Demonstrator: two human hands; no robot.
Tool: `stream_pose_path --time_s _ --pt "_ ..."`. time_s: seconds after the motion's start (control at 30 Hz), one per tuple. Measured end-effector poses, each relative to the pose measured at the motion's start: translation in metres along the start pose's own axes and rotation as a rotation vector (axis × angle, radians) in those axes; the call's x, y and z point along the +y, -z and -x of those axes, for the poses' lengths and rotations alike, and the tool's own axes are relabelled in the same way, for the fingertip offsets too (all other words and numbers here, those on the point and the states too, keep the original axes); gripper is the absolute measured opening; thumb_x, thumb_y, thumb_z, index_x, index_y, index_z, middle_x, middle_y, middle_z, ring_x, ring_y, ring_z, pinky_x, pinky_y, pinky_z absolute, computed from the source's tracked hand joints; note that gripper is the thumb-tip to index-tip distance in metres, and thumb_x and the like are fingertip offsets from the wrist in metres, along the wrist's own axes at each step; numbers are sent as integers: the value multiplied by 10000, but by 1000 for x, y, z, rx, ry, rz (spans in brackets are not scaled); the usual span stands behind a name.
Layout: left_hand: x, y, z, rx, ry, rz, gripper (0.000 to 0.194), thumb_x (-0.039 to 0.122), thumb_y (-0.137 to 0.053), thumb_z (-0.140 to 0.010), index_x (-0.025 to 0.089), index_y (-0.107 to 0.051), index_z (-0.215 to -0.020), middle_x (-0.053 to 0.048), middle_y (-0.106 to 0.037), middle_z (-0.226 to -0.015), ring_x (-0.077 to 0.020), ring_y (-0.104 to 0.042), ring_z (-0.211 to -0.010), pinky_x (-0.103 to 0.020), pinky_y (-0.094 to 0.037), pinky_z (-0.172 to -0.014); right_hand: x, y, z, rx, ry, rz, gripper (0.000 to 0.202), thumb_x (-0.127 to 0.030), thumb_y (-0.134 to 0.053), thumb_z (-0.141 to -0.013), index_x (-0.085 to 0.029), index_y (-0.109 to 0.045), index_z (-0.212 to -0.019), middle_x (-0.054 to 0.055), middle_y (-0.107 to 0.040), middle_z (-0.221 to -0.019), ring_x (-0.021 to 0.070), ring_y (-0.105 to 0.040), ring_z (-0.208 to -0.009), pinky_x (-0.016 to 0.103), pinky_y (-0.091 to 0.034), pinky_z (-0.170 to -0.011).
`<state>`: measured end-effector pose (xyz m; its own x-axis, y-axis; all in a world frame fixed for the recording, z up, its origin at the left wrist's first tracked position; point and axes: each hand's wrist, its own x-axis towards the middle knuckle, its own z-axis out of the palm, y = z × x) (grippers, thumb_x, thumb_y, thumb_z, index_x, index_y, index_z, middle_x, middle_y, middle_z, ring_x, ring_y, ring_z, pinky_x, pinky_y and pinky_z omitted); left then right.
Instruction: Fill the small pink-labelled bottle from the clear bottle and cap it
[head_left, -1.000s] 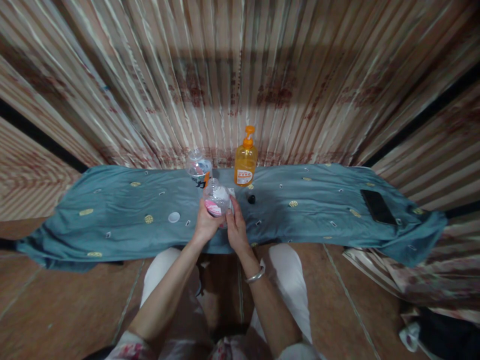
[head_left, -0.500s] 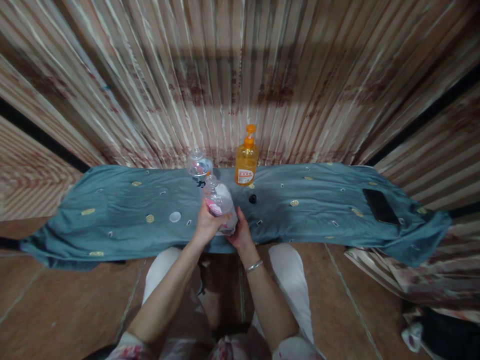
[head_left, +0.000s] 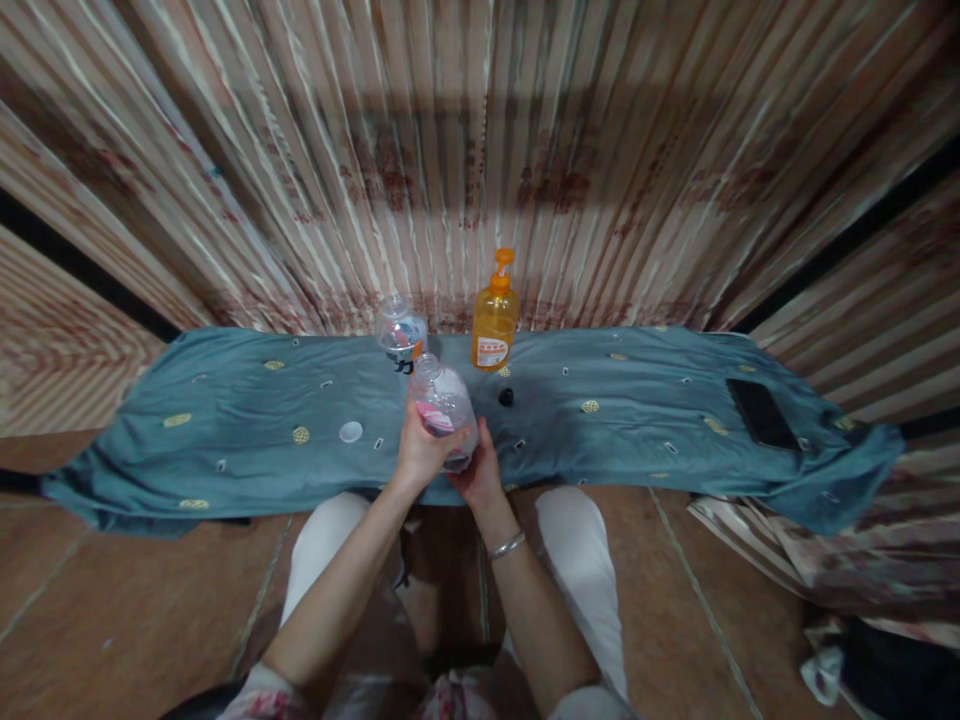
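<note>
**Bottle held in both hands, neck tilted away**

The clear bottle [head_left: 444, 408] is gripped by both hands just above the near edge of the cloth [head_left: 225, 420]. The left hand [head_left: 420, 455] is closed around the lower left side of the body, with the thumb laid across the pink label. The right hand [head_left: 474, 475] is cupped under the base, with its fingers curled up against the right side. The bottle lies directly ahead of the hands and touching both. Its long axis is tilted, running from the base at the hands up and away to the open neck, which leans slightly left. No cap is seen on the neck. Neither hand is clearly nearer; the left is set higher on the body, the right lower at the base.

Beyond the neck, a second clear bottle [head_left: 400, 332] is stood upright near the curtain [head_left: 480, 150], and an orange pump bottle [head_left: 494, 318] is stood just beside it to the right. A small black cap [head_left: 506, 397] is lying on the cloth right of the held bottle, apart from it, and a white cap [head_left: 350, 432] is lying to the left, farther off. A phone [head_left: 758, 413] is lying well apart at the right end.
</note>
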<state>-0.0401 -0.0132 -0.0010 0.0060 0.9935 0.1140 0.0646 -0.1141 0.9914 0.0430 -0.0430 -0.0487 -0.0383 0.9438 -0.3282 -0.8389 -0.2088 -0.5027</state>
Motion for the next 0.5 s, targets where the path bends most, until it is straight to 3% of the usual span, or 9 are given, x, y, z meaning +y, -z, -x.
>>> stream_pose_path --time_s 0.13,0.33,0.5 --pt "0 4 2 3 18 -34 925 373 -960 -450 206 -535 -1254 -80 -699 -1159 -279 -698 -1062 -423 -560 -976 2 2 1 6 19 16 596 -735 -582 -796 -212 -735 -1038 80 -804 -969 249 -746 -948 409 -617 -821" --pt "8 16 1 -122 30 94 863 385 -932 -485 212 -581 -1254 -57 -717 -1113 -260 -705 -1022 -416 -566 -966 3 1 -4 9 69 54 674 -801 -563 -779 -221 -735 -1075 82 -802 -950 236 -745 -933 385 -615 -775" --pt "16 18 -1 -133 87 144 868 332 -955 -432 190 -595 -1209 -46 -737 -1061 -237 -716 -935 -403 -586 -920 4 5 -11 47 100 96 634 -767 -503 -861 -210 -732 -1062 70 -793 -896 212 -743 -877 373 -606 -776"
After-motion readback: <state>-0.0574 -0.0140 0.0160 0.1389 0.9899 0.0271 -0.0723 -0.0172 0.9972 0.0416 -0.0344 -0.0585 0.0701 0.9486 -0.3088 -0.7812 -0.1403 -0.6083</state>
